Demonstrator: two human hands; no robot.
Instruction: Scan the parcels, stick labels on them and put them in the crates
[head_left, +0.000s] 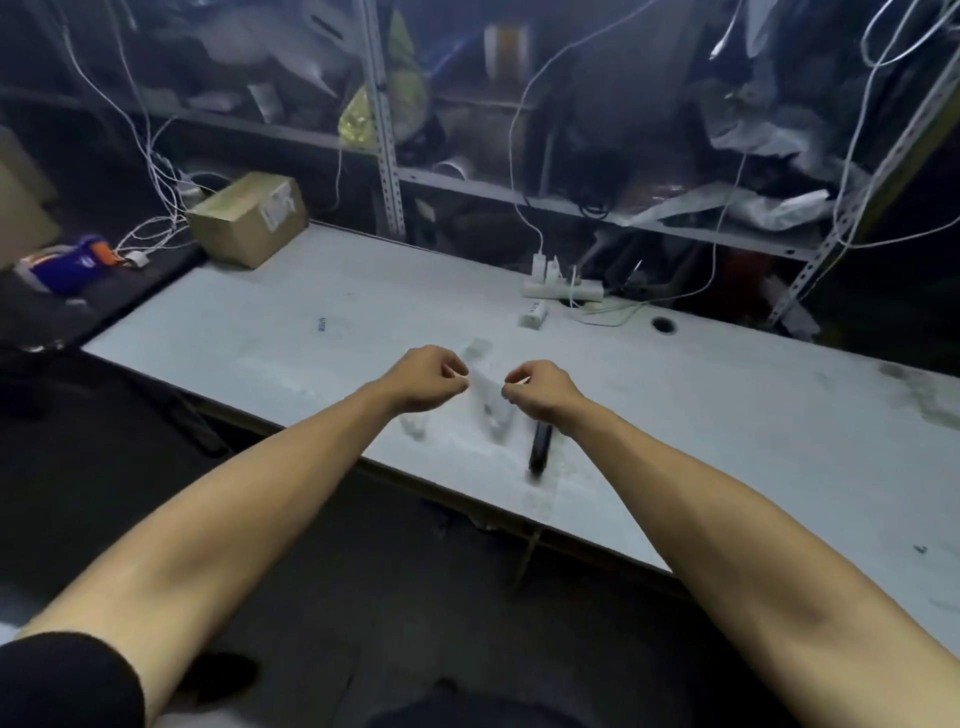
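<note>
My left hand (427, 380) and my right hand (540, 391) hover close together above the white table (291, 332), fingers curled. Each pinches an edge of a pale, blurred label sheet (488, 402) that hangs between them down to the tabletop. A black pen-shaped device (540, 448) lies on the table just under my right wrist. A brown cardboard parcel (249, 218) with a white label on its side stands at the table's far left corner, well away from both hands. No crate is in view.
A white power strip (563, 288) with plugs and cables sits at the back edge, a small white box (533, 314) beside it, and a cable hole (663, 325) to the right. Metal shelving (387, 156) with bags and wires rises behind. A blue object (72, 260) lies far left.
</note>
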